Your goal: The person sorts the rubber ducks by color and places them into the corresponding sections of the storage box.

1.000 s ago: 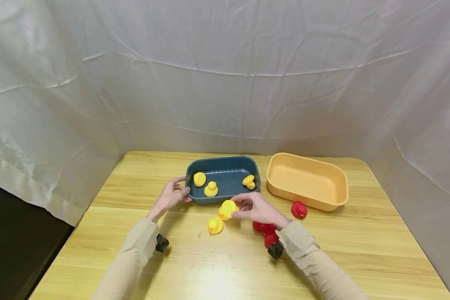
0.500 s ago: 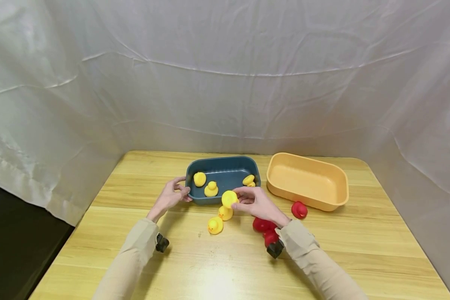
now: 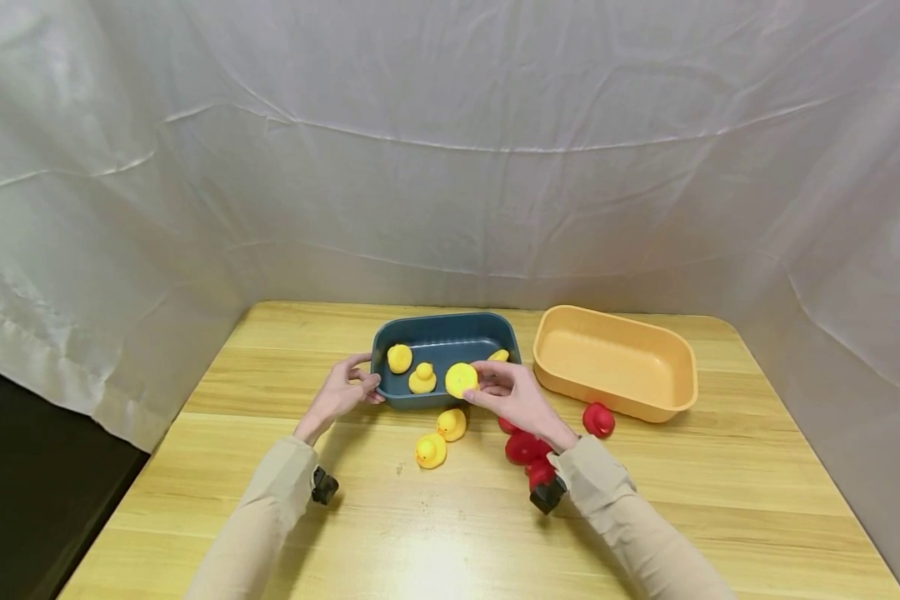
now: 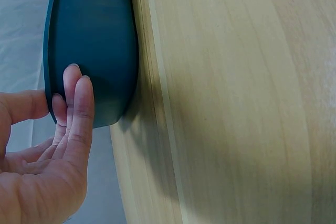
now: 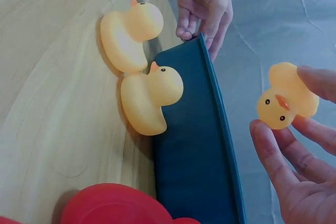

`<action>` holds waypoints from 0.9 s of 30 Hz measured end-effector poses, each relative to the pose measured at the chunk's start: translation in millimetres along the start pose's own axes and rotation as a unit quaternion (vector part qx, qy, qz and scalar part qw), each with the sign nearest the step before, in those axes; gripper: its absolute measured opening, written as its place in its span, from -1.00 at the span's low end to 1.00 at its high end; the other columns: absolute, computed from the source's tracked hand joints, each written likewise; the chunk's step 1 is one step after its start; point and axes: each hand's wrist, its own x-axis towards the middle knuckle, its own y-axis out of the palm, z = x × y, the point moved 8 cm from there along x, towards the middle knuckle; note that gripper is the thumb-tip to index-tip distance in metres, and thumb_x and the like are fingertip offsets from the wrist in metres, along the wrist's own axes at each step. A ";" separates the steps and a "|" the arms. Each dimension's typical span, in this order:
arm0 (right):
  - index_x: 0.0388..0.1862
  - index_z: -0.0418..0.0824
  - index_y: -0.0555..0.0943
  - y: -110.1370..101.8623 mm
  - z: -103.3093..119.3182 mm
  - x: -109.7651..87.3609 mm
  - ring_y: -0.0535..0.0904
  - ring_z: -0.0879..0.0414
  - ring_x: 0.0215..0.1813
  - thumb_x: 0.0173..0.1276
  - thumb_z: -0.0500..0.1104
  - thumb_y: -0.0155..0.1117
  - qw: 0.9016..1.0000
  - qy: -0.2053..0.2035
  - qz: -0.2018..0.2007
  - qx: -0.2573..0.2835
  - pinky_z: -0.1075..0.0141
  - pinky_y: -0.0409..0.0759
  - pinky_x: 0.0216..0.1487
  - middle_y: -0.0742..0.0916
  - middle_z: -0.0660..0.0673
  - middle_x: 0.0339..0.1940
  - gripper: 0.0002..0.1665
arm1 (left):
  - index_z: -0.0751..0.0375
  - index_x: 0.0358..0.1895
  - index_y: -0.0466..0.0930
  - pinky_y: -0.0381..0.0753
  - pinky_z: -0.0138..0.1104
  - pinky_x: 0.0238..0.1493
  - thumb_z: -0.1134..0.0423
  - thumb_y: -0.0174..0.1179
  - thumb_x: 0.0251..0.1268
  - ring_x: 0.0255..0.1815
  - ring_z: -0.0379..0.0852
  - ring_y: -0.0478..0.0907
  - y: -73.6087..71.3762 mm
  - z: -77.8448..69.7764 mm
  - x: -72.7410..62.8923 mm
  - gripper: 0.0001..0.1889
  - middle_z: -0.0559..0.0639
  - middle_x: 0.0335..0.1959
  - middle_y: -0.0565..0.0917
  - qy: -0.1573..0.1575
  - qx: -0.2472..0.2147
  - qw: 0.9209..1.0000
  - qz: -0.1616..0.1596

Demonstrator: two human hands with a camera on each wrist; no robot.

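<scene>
My right hand (image 3: 513, 397) pinches a yellow rubber duck (image 3: 461, 381) between thumb and fingers, raised over the front rim of the blue bin (image 3: 457, 333). In the right wrist view, the face of the held duck (image 5: 283, 100) shows. My left hand (image 3: 345, 390) grips the bin's left end, fingers at its rim; in the left wrist view, the fingers of that hand (image 4: 58, 145) lie against the wall. Inside the bin sit yellow ducks (image 3: 422, 378), one partly hidden by my right hand. Two more yellow ducks (image 3: 431, 451) rest on the table just in front of it.
An orange bin (image 3: 615, 358) stands at the back right. One red duck (image 3: 598, 420) lies before it. Further red ducks (image 3: 522, 447) lie under my right forearm, partly hidden. A pale curtain (image 3: 450, 167) hangs behind the wooden table (image 3: 420, 542).
My right hand has lifted the yellow duck from beside the other ducks up to the bin's front rim, its flat base turning toward the head camera. The left hand has stayed at the bin.
</scene>
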 end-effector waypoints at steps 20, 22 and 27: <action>0.23 -0.26 0.62 -11.6 -2.1 16.8 0.71 -0.03 -0.01 0.29 -0.15 0.48 0.999 0.021 -0.037 0.000 0.45 0.72 0.02 0.72 -0.27 0.12 -0.46 | 0.52 0.49 0.14 0.81 -0.04 -0.09 0.44 0.07 0.47 -0.41 -0.12 0.74 0.5 -1.3 -0.6 -0.40 0.23 -0.30 0.66 0.001 0.002 1.000 -0.002; 0.21 -0.23 0.63 -12.8 -3.4 19.7 0.70 -0.03 -0.01 0.29 -0.14 0.48 0.999 0.024 -0.037 -0.005 0.41 0.74 0.03 0.73 -0.24 0.11 -0.48 | 0.52 0.49 0.14 0.81 -0.05 -0.10 0.44 0.07 0.47 -0.41 -0.12 0.73 0.3 -0.8 -0.5 -0.40 0.24 -0.30 0.66 0.000 0.002 1.000 -0.002; 0.21 -0.19 0.64 -15.0 -5.5 26.7 0.66 -0.04 0.03 0.31 -0.12 0.46 0.998 0.026 -0.039 -0.035 0.27 0.75 0.10 0.74 -0.20 0.10 -0.50 | 0.52 0.50 0.13 0.82 -0.07 -0.11 0.44 0.07 0.47 -0.41 -0.12 0.74 0.6 -0.1 -0.1 -0.40 0.21 -0.31 0.66 -0.002 0.001 1.000 -0.001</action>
